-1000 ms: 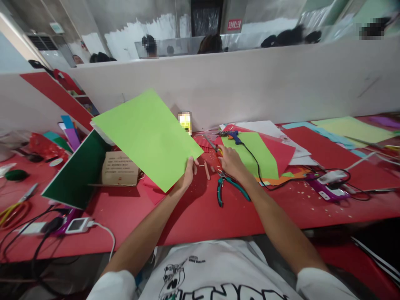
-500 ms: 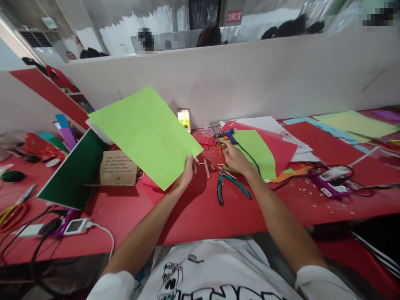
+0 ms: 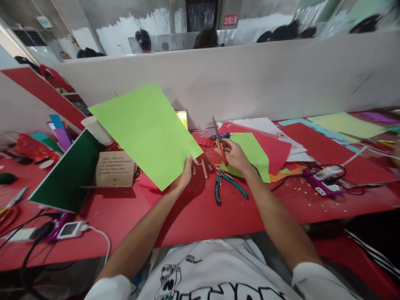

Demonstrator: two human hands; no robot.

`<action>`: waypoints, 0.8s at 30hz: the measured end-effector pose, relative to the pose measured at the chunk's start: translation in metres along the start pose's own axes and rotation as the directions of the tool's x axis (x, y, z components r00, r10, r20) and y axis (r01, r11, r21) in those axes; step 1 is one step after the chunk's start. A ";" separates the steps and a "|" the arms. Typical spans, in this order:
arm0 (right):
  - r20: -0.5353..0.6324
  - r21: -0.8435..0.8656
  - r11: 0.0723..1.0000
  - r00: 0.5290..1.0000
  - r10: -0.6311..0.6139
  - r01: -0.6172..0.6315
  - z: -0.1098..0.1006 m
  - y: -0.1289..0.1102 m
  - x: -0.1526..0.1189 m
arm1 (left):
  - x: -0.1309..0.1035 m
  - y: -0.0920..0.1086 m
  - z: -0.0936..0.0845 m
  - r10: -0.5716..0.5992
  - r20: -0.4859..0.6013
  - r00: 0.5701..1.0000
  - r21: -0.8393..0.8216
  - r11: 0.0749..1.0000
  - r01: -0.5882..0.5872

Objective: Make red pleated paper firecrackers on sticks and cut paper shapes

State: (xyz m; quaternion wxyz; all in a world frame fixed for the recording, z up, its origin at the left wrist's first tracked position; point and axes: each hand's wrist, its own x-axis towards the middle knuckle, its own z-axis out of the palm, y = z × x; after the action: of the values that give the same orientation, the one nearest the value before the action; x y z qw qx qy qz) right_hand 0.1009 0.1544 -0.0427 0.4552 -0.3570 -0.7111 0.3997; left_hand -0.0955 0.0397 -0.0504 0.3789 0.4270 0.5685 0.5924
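A large sheet of bright green paper [image 3: 143,129] is held up above the red table by my left hand [image 3: 186,171], which pinches its lower right corner. My right hand [image 3: 234,155] is closed around the orange handles of a pair of scissors [image 3: 218,129], blades pointing up and away from me. The blades stand apart from the paper, to its right. Below my right hand, pliers with teal handles [image 3: 229,185] lie spread on the table. Close behind the scissors is a blue glue gun [image 3: 223,136], partly hidden. Another green sheet [image 3: 251,154] lies under my right hand.
Red and white sheets [image 3: 278,150] are piled at the right, near a purple power strip [image 3: 325,185] with cables. On the left stand a dark green board [image 3: 67,179], a cardboard box [image 3: 115,168] and a white roll [image 3: 96,130]. A low partition [image 3: 200,79] bounds the table's back.
The scissors have risen slightly and turned more upright in my right hand. The green sheet in my left hand has tilted a little. The whole view has shifted slightly.
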 end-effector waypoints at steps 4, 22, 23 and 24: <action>0.003 0.110 0.994 1.000 -0.003 0.002 0.008 -0.002 -0.001 | -0.001 0.000 0.001 0.054 -0.002 0.999 0.050 0.997 -0.053; -0.013 0.123 0.992 0.999 0.038 -0.036 0.016 -0.013 -0.008 | -0.004 0.003 0.005 -0.029 0.003 1.000 0.009 1.000 0.029; -0.070 0.173 0.985 0.997 0.026 -0.014 0.016 -0.017 -0.009 | -0.003 0.003 0.004 -0.024 0.002 1.000 0.012 1.000 0.024; -0.111 0.219 0.976 0.994 0.024 0.001 0.015 -0.023 -0.010 | -0.003 0.002 0.004 -0.016 -0.005 1.000 0.014 1.000 0.016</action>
State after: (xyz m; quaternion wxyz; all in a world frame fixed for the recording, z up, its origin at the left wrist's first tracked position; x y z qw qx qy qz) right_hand 0.0872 0.1325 -0.0301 0.5289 -0.3307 -0.6339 0.4573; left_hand -0.0906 0.0385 -0.0484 0.3792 0.4236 0.5768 0.5866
